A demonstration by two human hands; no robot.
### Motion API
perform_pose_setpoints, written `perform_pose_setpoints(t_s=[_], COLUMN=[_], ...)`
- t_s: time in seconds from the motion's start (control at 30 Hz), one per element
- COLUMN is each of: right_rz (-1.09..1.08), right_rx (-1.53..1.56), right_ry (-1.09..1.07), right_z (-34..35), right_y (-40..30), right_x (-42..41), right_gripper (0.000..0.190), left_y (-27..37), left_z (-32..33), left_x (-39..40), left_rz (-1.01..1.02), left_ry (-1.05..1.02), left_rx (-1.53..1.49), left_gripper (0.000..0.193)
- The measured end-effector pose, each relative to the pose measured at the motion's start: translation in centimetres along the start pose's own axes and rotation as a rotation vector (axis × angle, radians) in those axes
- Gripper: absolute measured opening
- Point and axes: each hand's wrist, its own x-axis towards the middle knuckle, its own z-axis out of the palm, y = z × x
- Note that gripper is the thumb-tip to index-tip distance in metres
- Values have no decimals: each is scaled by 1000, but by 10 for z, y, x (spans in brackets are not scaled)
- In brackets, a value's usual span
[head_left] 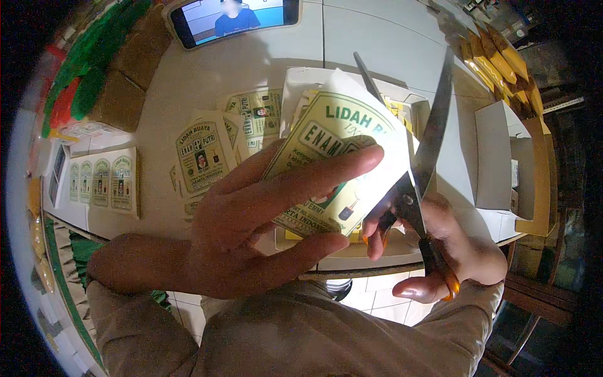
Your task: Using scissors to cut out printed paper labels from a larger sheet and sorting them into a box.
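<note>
My left hand [254,207] holds a printed paper label [301,165] between its fingers and thumb, raised above an open white box [292,85]. Just to its right my right hand [447,249] grips a pair of scissors [419,188] by orange-and-black handles, with the blades spread wide and pointing away from me. The edge of the label lies by the blades; whether they touch it cannot be told. Loose cut labels [202,155] lie on the white tiled table left of the box. Yellow pieces show inside the box.
A phone [235,21] showing a video lies at the far edge. On the left are a sheet of uncut labels [101,184] and a cardboard box [118,99]. An open carton [499,160] and yellow packets [504,56] stand on the right.
</note>
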Motion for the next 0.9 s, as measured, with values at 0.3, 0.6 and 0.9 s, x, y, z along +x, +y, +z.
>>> perform_pose_setpoints(t_s=[0.3,0.6,0.9], right_rz=[-1,5,111], right_rx=[-1,3,-44], right_ry=[-31,-40,-73], right_z=[-1,0,-8], right_y=[3,4,-4], right_x=[0,-1,-4], right_gripper=[59,59,50], left_y=[10,8,8], left_z=[-5,-1,-5], left_x=[1,1,0], left_rz=[-88,-117,-88], left_ry=[-40,-15,63], left_rx=[104,55,99], left_gripper=[63,61,61])
